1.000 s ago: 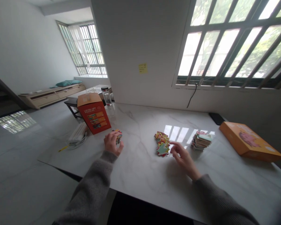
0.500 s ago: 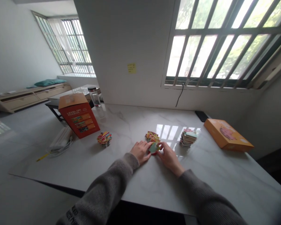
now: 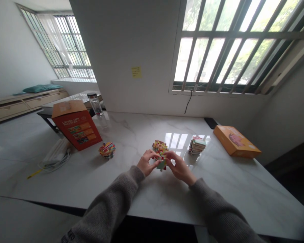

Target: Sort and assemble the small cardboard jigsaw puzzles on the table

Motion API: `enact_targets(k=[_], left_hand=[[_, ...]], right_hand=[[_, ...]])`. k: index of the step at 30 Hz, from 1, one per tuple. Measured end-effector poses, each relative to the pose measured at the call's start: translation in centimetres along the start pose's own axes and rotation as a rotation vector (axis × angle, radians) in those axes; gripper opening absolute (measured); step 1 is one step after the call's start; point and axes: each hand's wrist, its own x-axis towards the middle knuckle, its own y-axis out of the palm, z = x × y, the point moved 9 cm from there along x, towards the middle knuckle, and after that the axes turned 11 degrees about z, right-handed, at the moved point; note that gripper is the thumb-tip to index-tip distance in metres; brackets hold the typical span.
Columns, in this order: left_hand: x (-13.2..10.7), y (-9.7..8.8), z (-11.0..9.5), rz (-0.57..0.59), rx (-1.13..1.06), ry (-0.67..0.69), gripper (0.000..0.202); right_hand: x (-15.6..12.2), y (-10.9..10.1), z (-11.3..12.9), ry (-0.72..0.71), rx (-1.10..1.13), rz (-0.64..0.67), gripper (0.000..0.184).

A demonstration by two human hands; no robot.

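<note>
L hand (image 3: 145, 163) was over at the left stack (image 3: 107, 150) a sec ago; now it's mid-counter (image 3: 139, 126) opposite the R hand (image 3: 179, 167), both on the same pc. R hand was alone by the middle pile (image 3: 160, 145), w/ index finger out; now its fingers are closed in too. So work in hand has prob. gone from one-handed to two-handed, w/ the left stack let go.

The pale green pc (image 3: 161, 164) sits btwn the two hands, just on the near-edge side of the middle pile, its knob pointing toward the counter's near edge. L fingers pinch its left side, thumb below index; R fingers pinch its right side, same way, as far as I can tell. Some red shows close by it, maybe a pc under it; can't tell if the green one is lifted clear or rests on that. Other fingers of both hands are curled, partly hidden.

Rest of counter: left stack stands apart toward the left edge, near the red box (image 3: 77, 125). Right stack (image 3: 197, 146) is off past the R hand, btwn it and the orange box (image 3: 236, 141) by the right edge. Black phone-like slab (image 3: 210, 123) lies nr the far edge, behind the orange box's left corner.
</note>
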Motion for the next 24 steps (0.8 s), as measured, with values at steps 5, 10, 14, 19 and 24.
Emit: enact_targets(k=[5, 10, 14, 19, 24], left_hand=[[0.3, 0.3, 3.7, -0.053, -0.436, -0.264, 0.034], [-0.1, 0.7, 5.4, -0.174, -0.843, -0.386, 0.038], [-0.2, 2.2, 4.8, -0.073, -0.943, -0.405, 0.036], [-0.2, 2.5, 4.6, -0.04, -0.888, -0.369, 0.035], [-0.1, 2.3, 4.5, -0.023, -0.899, -0.338, 0.032]], right_hand=[[-0.2, -0.5, 1.0, -0.091, -0.135, -0.135, 0.033], [-0.1, 0.1, 2.1, -0.171, -0.356, -0.128, 0.047], [-0.1, -0.1, 2.4, -0.197, -0.382, -0.125, 0.037], [-0.1, -0.3, 2.9, -0.213, -0.345, -0.128, 0.028], [-0.1, -1.4, 3.6, -0.239, -0.427, -0.125, 0.026]])
